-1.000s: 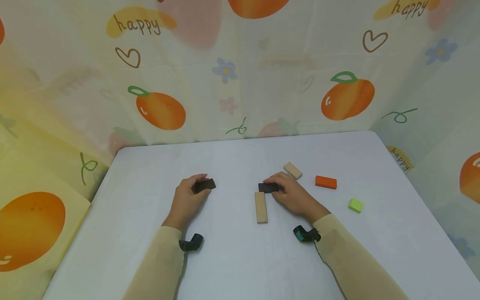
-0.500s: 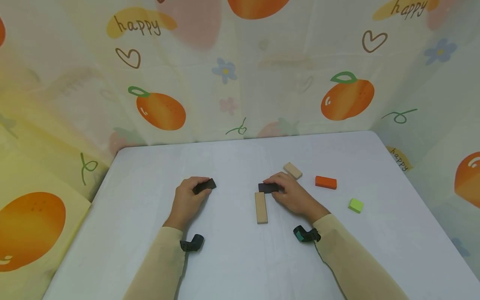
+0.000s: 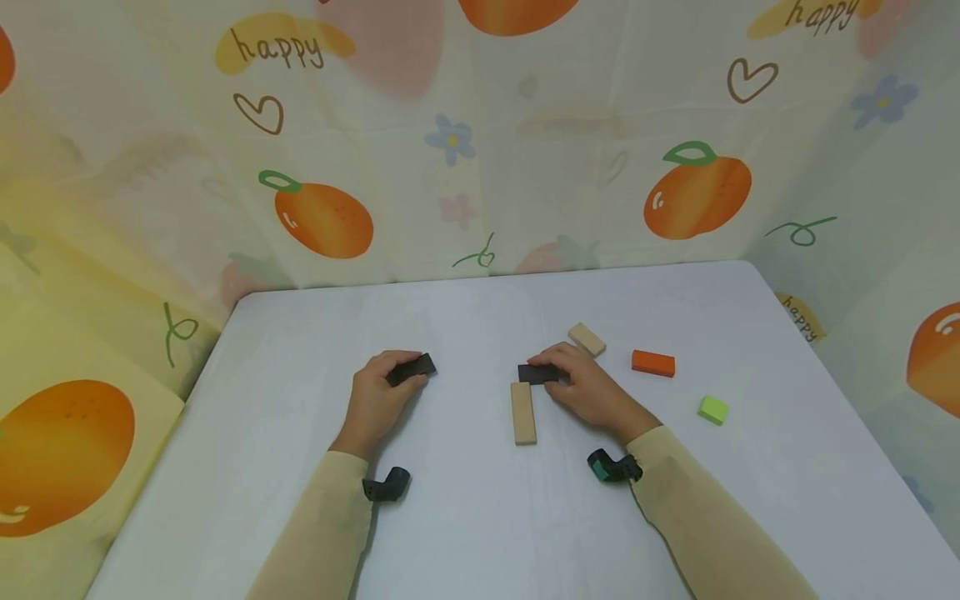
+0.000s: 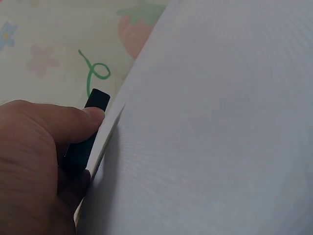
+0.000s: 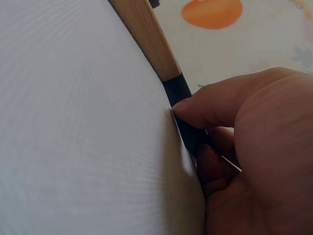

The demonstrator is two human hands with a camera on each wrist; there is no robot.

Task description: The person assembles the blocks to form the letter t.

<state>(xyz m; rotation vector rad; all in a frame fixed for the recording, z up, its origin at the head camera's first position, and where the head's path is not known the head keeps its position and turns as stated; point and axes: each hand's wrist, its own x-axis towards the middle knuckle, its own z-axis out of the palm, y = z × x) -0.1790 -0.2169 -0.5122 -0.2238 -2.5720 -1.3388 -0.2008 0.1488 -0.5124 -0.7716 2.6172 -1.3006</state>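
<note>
On the left of the table, my left hand [image 3: 377, 400] pinches a black block [image 3: 414, 368] between thumb and fingers; its right end sticks out. In the left wrist view the thumb lies across that black block [image 4: 82, 152]. My right hand [image 3: 588, 390] pinches a second black block [image 3: 534, 374], whose left part shows while the rest is under the fingers. A long plain wooden block [image 3: 523, 414] lies below it, its far end right at the black one. The right wrist view shows this wooden block [image 5: 149, 39] meeting the held black block [image 5: 178, 90].
Beyond my right hand lies another plain wooden block [image 3: 587, 339], partly behind the fingers. Farther right are an orange block [image 3: 653, 363] and a small lime green block [image 3: 712, 410]. The white table [image 3: 465, 533] ends against a printed cloth backdrop [image 3: 555, 192].
My left hand with its black block has shifted very slightly to the right. The right hand and the other blocks stay in place.
</note>
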